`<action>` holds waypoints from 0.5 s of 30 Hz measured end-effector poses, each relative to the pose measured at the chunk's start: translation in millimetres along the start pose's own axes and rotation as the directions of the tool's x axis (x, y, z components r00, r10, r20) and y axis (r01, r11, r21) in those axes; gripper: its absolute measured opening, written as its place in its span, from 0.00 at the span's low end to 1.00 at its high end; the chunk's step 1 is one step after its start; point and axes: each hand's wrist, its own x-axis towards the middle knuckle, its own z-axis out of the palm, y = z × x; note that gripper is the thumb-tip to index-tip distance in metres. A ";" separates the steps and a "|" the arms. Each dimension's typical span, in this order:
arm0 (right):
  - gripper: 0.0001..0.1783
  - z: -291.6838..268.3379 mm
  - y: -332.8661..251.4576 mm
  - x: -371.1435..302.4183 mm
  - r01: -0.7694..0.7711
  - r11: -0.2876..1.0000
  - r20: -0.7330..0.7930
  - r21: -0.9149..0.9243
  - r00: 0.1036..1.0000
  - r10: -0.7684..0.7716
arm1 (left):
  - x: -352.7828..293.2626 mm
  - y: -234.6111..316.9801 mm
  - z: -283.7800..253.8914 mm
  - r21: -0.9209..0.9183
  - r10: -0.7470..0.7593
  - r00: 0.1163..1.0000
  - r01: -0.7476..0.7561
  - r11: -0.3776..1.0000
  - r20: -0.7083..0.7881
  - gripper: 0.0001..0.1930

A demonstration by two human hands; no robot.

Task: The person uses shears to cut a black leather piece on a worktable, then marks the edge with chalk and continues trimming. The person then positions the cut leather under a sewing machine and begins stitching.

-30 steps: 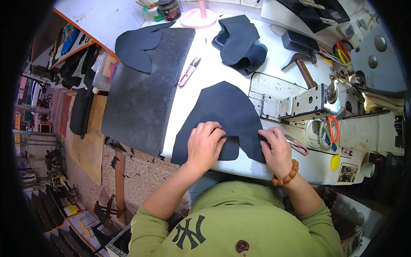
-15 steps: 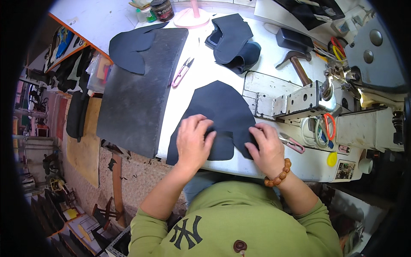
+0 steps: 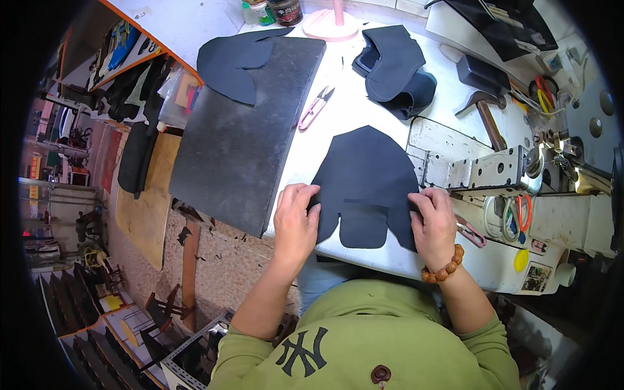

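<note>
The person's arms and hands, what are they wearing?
Both forearms are bare, with olive-green short sleeves ending near the elbows. The right hand has a bracelet of round brown wooden beads at the wrist. The left hand wears nothing: no gloves, rings or watch show.
</note>
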 end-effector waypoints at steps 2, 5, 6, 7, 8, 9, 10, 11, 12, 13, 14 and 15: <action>0.19 0.8 1.6 -1.2 -0.013 0.998 0.008 0.067 1.000 0.013 | 2.1 0.5 -0.6 -0.033 0.005 1.000 -0.006 0.999 -0.016 0.14; 0.18 2.1 5.0 -1.4 -0.036 0.987 0.015 0.154 0.999 0.034 | 4.8 -0.3 -2.5 -0.082 -0.006 0.999 0.003 0.997 -0.032 0.10; 0.17 2.3 6.0 -1.6 -0.046 0.983 0.022 0.177 0.999 0.043 | 5.5 -0.8 -3.1 -0.082 -0.006 1.000 0.004 0.997 -0.026 0.10; 0.17 2.5 6.7 -1.5 -0.042 0.983 0.013 0.180 0.999 0.040 | 5.9 -1.0 -3.6 -0.083 -0.011 1.000 0.009 0.997 -0.027 0.09; 0.17 2.5 7.6 -1.4 -0.037 0.982 0.004 0.183 0.999 0.037 | 6.4 -1.2 -3.9 -0.081 -0.005 1.000 0.004 0.997 -0.020 0.09; 0.17 2.3 8.3 -1.2 -0.032 0.982 -0.007 0.186 0.999 0.034 | 6.6 -1.0 -3.9 -0.081 -0.006 1.000 0.005 0.997 -0.014 0.09; 0.17 2.0 8.9 -1.1 -0.034 0.982 -0.002 0.184 0.999 0.035 | 6.7 -0.7 -3.8 -0.080 -0.011 1.000 0.010 0.997 -0.011 0.09; 0.18 1.5 9.4 -1.0 -0.037 0.983 0.002 0.181 0.999 0.037 | 6.6 -0.3 -3.6 -0.078 -0.015 1.000 0.014 0.997 -0.009 0.09; 0.18 0.9 9.7 -0.9 -0.039 0.983 0.006 0.179 0.999 0.039 | 6.5 0.2 -3.2 -0.077 -0.018 1.000 0.017 0.997 -0.012 0.09; 0.18 0.4 10.0 -0.9 -0.037 0.984 0.006 0.176 0.999 0.037 | 6.5 0.6 -2.6 -0.074 -0.020 1.000 0.018 0.997 -0.016 0.09; 0.18 0.0 10.2 -0.9 -0.036 0.984 0.006 0.172 0.999 0.036 | 6.4 1.0 -1.9 -0.070 -0.029 0.999 0.028 0.997 -0.020 0.09; 0.18 -0.3 10.4 -0.8 -0.035 0.985 0.005 0.168 0.999 0.035 | 6.4 1.1 -1.2 -0.077 -0.030 0.999 0.028 0.997 -0.021 0.09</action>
